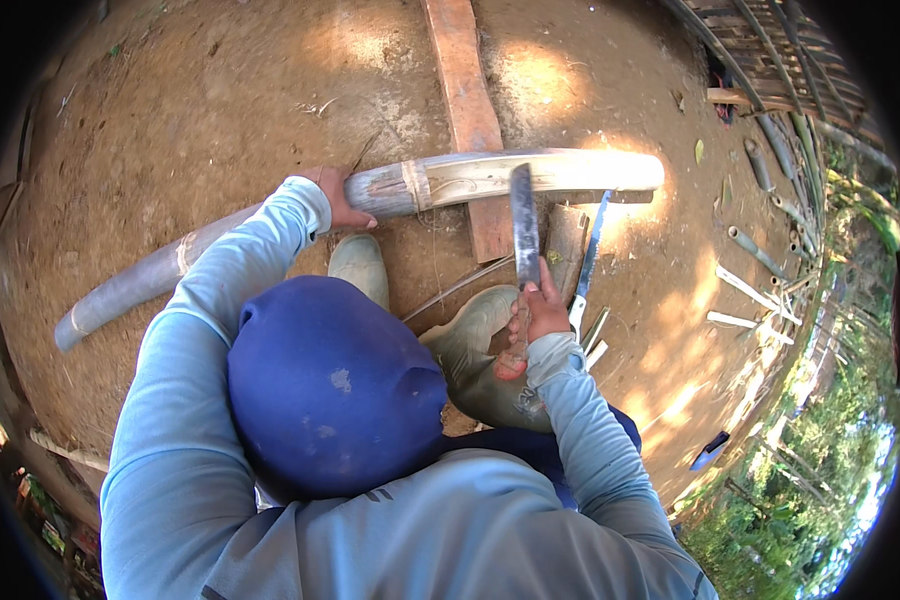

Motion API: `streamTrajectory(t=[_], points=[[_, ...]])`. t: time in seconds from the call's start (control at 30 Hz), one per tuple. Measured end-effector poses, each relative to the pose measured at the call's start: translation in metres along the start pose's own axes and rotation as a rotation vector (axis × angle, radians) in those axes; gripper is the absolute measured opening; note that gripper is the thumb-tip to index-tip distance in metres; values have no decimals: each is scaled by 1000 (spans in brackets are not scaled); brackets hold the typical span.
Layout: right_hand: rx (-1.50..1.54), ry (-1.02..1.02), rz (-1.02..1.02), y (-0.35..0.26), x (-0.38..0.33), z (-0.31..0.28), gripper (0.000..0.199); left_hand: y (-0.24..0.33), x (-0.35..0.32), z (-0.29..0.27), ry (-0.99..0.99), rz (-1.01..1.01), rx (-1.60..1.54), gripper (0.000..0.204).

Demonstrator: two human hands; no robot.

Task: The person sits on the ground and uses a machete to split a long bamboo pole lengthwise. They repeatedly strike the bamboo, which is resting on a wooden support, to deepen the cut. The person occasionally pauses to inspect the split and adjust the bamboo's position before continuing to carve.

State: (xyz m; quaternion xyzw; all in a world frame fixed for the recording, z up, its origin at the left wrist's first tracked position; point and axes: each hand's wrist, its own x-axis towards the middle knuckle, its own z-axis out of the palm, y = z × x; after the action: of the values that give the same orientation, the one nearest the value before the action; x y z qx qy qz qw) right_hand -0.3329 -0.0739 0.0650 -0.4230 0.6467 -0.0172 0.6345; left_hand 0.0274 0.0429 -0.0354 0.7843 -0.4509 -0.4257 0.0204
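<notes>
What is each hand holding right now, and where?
Right hand grips the machete by its handle; left hand steadies the bamboo pole mid-length.

Left arm in a light blue sleeve runs from the lower left up toward the middle of the view, elbow bent, forearm rising to the wrist. Left hand (341,199) sits at the sleeve's end — fingers curled over, grip closed, knuckles facing up and to the right. Right arm, same light blue sleeve, comes up from the lower right, forearm nearly upright, cuff bunched at the wrist. Right hand (538,312) is fisted, fingers wrapped tight, thumb side facing up — grip closed. The two hands are well apart, left higher than right. Both wrists look straight, not cocked.
</notes>
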Motion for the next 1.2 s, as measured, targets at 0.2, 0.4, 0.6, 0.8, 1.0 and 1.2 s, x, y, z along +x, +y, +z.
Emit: streamTrajectory(t=[0.2,0.4,0.6,0.8,1.0,1.2], points=[[-125,-85,28,-2,-9,-1,63,3,-4,-4,-18,-25,14,91],[-206,-36,-45,1,-4,-5,62,2,-2,-3,-11,-33,31,90],[-144,-42,-52,10,0,-8,63,5,-3,-4,-13,-28,21,89],[35,78,-47,3,5,-10,64,4,-1,-5,-14,-6,27,89],[-71,-12,-34,8,-8,3,62,1,-3,-3,5,-16,8,90],[-271,-179,-12,15,-15,11,62,0,0,-4,-19,-18,17,89]])
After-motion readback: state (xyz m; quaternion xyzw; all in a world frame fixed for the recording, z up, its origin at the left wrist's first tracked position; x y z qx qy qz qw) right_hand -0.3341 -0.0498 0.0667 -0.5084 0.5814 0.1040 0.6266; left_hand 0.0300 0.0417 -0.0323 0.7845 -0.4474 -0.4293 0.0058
